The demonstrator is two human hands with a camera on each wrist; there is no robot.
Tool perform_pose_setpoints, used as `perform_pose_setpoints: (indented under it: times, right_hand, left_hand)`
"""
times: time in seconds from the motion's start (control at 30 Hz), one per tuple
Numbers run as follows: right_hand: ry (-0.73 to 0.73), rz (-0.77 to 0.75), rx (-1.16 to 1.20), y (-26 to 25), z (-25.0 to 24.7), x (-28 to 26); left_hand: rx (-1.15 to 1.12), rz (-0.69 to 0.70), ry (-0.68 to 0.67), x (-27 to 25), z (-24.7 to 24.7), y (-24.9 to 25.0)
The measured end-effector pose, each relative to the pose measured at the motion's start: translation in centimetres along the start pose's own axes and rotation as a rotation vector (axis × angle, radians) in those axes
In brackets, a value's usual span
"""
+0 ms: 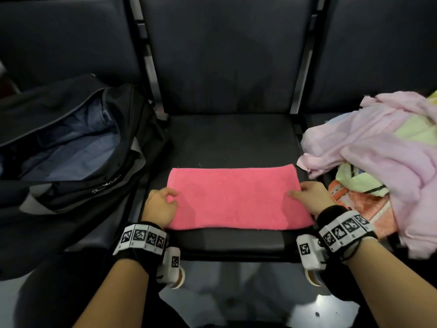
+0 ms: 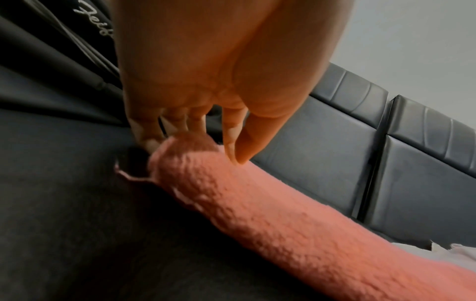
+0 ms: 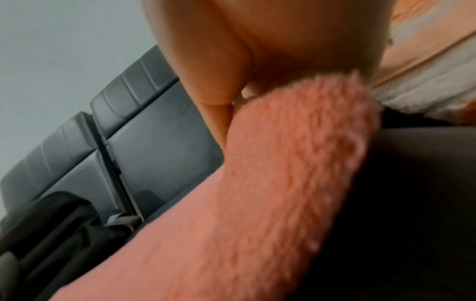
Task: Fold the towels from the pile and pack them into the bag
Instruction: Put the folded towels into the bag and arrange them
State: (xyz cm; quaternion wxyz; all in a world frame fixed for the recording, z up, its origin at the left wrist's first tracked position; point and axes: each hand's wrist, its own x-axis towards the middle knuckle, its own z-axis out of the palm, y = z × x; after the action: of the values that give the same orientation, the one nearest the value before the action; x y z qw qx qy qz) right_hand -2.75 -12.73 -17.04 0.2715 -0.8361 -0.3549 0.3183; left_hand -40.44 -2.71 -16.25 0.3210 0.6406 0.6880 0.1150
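Observation:
A pink towel [image 1: 236,197] lies folded into a flat rectangle on the middle seat [image 1: 236,138], near its front edge. My left hand [image 1: 170,197] pinches the towel's left edge [image 2: 283,213]: in the left wrist view the thumb and forefinger rest on top and the other fingers curl down at the edge. My right hand [image 1: 303,193] grips the right edge [image 3: 257,183], thumb on top and fingers tucked beneath. The open black bag [image 1: 71,138] with blue lining sits on the left seat. The towel pile [image 1: 378,150] lies on the right seat.
The pile holds a pale pink cloth on top, with a yellow-green one and an orange towel [image 1: 364,204] under it. Dark seat backs rise behind. Metal armrest frames [image 1: 151,67] separate the seats. The floor shows below the seat's front edge.

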Motion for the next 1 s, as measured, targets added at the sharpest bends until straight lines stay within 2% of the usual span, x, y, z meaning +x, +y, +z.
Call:
perform_pose_setpoints:
  times: [0.3,0.43,0.5,0.6,0.83,0.93,1.0]
  right_hand:
    - [0.045,0.069,0.245,-0.3,-4.2,-1.8]
    - [-0.086,0.027,0.465,-4.6,-4.0,-3.6]
    - [-0.174,-0.031,0.505,-7.4,-2.7,-4.5]
    - [-0.290,-0.090,0.517,-11.1,1.3,-5.8]
    - [-0.409,-0.199,0.363,-15.0,10.3,-7.0]
    - [-0.540,-0.136,0.392,-15.9,12.0,-7.7]
    - [-0.577,-0.101,0.448,-15.6,12.1,-7.8]
  left_hand:
    - [0.014,0.071,-0.103,-1.3,1.2,1.9]
    - [-0.015,0.073,-0.014,-1.2,0.5,2.5]
    - [-0.138,0.087,0.013,-1.2,0.2,3.1]
    - [-0.407,0.051,-0.078,-1.4,0.1,4.0]
    - [-0.793,-0.198,-0.284,-2.0,-0.3,4.7]
    - [-0.820,-0.230,-0.291,-1.8,-0.3,4.3]
    - [-0.769,-0.216,-0.284,-1.6,-0.1,4.0]
